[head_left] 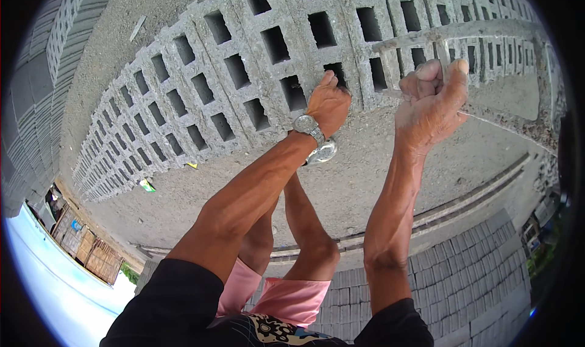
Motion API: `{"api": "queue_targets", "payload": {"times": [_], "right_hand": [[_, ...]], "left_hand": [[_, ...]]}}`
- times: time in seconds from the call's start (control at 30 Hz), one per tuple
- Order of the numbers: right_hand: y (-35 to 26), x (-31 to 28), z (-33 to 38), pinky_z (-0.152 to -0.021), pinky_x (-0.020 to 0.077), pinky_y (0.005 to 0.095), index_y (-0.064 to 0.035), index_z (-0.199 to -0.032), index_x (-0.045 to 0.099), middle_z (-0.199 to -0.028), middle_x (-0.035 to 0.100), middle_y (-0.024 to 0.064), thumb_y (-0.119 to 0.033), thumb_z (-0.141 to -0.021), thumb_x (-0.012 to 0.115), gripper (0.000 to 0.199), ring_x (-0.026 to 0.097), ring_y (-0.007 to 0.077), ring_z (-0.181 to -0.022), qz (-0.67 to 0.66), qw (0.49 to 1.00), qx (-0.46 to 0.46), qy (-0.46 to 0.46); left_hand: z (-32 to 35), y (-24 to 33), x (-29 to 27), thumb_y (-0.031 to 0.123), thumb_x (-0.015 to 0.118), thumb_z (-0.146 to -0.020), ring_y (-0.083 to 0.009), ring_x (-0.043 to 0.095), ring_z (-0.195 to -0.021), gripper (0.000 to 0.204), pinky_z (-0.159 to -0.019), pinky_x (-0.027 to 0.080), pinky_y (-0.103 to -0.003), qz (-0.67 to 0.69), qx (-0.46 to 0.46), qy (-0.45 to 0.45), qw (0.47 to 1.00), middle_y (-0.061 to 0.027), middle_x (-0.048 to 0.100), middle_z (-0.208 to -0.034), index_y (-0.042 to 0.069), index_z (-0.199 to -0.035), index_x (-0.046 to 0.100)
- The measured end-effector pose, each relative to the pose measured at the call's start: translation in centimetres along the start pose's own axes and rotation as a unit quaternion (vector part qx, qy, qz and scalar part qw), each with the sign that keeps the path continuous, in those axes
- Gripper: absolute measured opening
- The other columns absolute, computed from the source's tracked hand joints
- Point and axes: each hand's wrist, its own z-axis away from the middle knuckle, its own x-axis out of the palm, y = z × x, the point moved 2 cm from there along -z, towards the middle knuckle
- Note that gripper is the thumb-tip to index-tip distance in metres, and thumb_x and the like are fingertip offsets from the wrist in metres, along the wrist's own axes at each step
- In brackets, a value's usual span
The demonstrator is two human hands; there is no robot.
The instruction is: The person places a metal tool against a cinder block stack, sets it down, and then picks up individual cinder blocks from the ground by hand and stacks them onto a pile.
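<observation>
Long rows of grey hollow concrete blocks [277, 72] stand side by side with their square holes showing. My left hand [331, 106], with a watch [306, 126] on its wrist, is closed over the near edge of the rows, beside one hole. Its curled fingers are partly hidden, so I cannot tell what is in them. To its right, my right hand [429, 100], dusted grey, is closed at a cement-crusted frame [481, 30] with a long bar and short crosspiece. The frame lies over the blocks on the right.
Sandy ground [359, 164] runs between the block rows and long rails [463, 203]. Stacked grey blocks [463, 274] fill the lower right, with more stacks [36, 97] at far left. A green-and-white scrap [147, 185] lies near the rows. A pale footwear piece [323, 152] shows under my left wrist.
</observation>
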Motion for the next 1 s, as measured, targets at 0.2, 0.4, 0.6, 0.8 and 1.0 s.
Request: {"api": "queue_targets", "payload": {"times": [0.2,0.4,0.6,0.8,1.0], "right_hand": [[-10.9,4.1,-5.8,-0.044,0.0314,0.0318,-0.0062,-0.062,0.053,-0.047,0.035,-0.0001,-0.040,-0.094,0.044,0.048,0.032,0.0115,-0.042,-0.098,0.944,-0.172,-0.264],[-2.9,11.3,-6.3,-0.045,0.0343,0.0307,-0.0071,-0.060,0.051,-0.047,0.039,0.0010,-0.034,-0.096,0.038,0.046,0.038,0.0116,-0.043,0.070,0.957,-0.244,-0.141],[6.7,11.3,-6.5,-0.047,0.0346,0.0290,-0.0016,-0.059,0.054,-0.052,0.047,0.0031,-0.043,-0.094,0.051,0.054,0.042,0.0128,-0.046,0.047,0.992,-0.002,-0.116],[-5.9,11.6,-7.6,-0.047,0.0370,0.0295,-0.0020,-0.062,0.056,-0.048,0.043,0.0027,-0.038,-0.094,0.045,0.049,0.042,0.0129,-0.045,-0.029,0.967,-0.151,-0.204],[-7.9,15.1,-8.0,-0.052,0.0363,0.0342,-0.0070,-0.061,0.043,-0.050,0.033,0.0024,-0.034,-0.085,0.047,0.036,0.031,0.0158,-0.043,-0.023,0.947,-0.260,-0.184]], "left_hand": [[0.3,-0.1,0.2,0.011,0.059,-0.070,-0.0285,0.063,-0.090,0.016,-0.110,0.033,-0.040,-0.048,-0.001,0.070,0.996,-0.0168,0.066,-0.071,-0.003,-0.076,0.065],[-0.1,0.7,0.6,0.009,0.057,-0.072,-0.0284,0.065,-0.091,0.015,-0.111,0.032,-0.041,0.007,0.006,0.077,0.997,-0.0194,0.067,-0.073,-0.003,-0.074,0.065],[0.0,-0.1,3.3,0.008,0.058,-0.071,-0.0268,0.064,-0.090,0.012,-0.109,0.034,-0.038,-0.092,-0.023,0.045,0.994,-0.0173,0.066,-0.070,-0.002,-0.070,0.064],[0.3,0.1,-0.2,0.006,0.059,-0.071,-0.0278,0.063,-0.084,0.009,-0.106,0.036,-0.038,-0.033,-0.014,0.081,0.996,-0.0171,0.064,-0.067,-0.001,-0.067,0.062],[0.0,0.3,0.4,0.007,0.058,-0.071,-0.0278,0.063,-0.086,0.009,-0.108,0.034,-0.040,-0.009,-0.017,0.091,0.996,-0.0175,0.063,-0.067,0.000,-0.066,0.061]]}}
